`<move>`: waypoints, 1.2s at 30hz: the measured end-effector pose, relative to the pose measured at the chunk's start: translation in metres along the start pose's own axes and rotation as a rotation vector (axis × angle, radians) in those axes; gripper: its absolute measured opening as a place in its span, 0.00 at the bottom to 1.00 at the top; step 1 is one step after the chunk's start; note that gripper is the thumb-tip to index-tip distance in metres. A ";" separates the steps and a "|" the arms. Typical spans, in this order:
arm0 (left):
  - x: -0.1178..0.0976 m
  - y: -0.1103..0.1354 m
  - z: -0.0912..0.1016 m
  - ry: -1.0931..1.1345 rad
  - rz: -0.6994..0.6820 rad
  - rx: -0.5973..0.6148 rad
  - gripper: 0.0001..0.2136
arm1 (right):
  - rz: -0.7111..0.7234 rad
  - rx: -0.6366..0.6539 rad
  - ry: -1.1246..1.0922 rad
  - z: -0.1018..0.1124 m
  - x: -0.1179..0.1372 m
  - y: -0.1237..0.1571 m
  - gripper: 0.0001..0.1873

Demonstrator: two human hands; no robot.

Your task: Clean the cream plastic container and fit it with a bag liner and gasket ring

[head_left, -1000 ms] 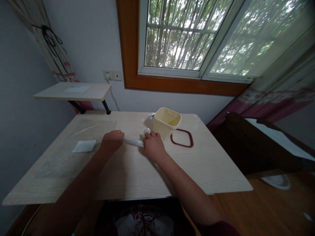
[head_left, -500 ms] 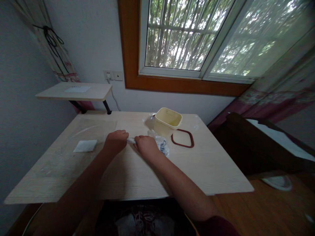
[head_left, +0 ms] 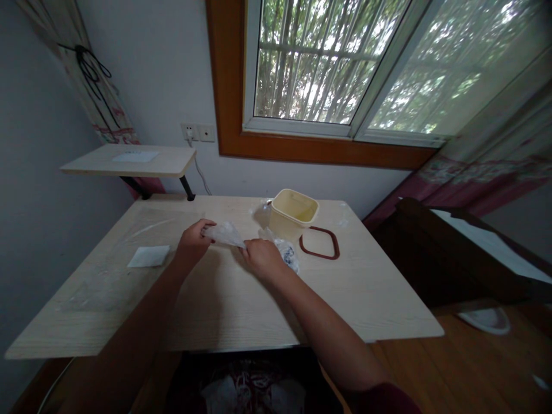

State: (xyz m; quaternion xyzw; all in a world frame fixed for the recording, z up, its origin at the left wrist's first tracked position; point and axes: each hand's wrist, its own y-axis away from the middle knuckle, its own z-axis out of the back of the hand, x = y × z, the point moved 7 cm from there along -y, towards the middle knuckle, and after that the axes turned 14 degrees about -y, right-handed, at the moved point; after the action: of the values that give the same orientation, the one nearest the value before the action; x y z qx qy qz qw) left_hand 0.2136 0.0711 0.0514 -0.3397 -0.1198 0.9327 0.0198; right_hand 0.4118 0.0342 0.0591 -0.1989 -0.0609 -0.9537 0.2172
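Note:
My left hand (head_left: 193, 241) and my right hand (head_left: 261, 259) pinch opposite ends of a thin, translucent plastic bag (head_left: 224, 234), which is pulled out between them above the pale wood-grain table (head_left: 224, 313). Just past my right hand, a crumpled plastic piece with blue print (head_left: 286, 255) lies on the table. Behind it stands a cream plastic tub (head_left: 293, 208), open at the top. A dark red rubber ring (head_left: 319, 244) lies flat to the right of the tub. Left of my left hand lies a white square of paper or cloth (head_left: 149, 256).
Clear film covers the table's left part, and more loose plastic lies behind the tub. A small wall shelf (head_left: 129, 160) stands at upper left, below a wall socket (head_left: 194, 132). A dark bed frame (head_left: 452, 247) stands beyond the table's right edge, above a wooden floor.
The narrow white roll between my hands has opened into a wider, spread plastic bag. My hands have moved apart since the half-second-old view, and the blue-printed plastic now shows beside my right hand.

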 end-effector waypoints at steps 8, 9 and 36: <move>0.000 0.017 -0.033 0.712 0.085 0.304 0.14 | -0.047 -0.039 -0.066 0.002 -0.003 -0.002 0.25; -0.006 0.020 -0.038 0.716 0.039 0.373 0.13 | -0.042 -0.050 -0.056 0.002 -0.002 -0.002 0.24; -0.052 0.000 -0.037 1.500 0.325 0.209 0.23 | 0.013 -0.046 -0.097 -0.005 0.014 0.005 0.30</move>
State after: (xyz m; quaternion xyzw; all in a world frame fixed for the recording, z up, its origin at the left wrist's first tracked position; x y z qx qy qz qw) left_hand 0.2776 0.0724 0.0569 -0.8903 0.0655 0.4506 -0.0097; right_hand 0.4003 0.0231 0.0609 -0.2500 -0.0484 -0.9427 0.2154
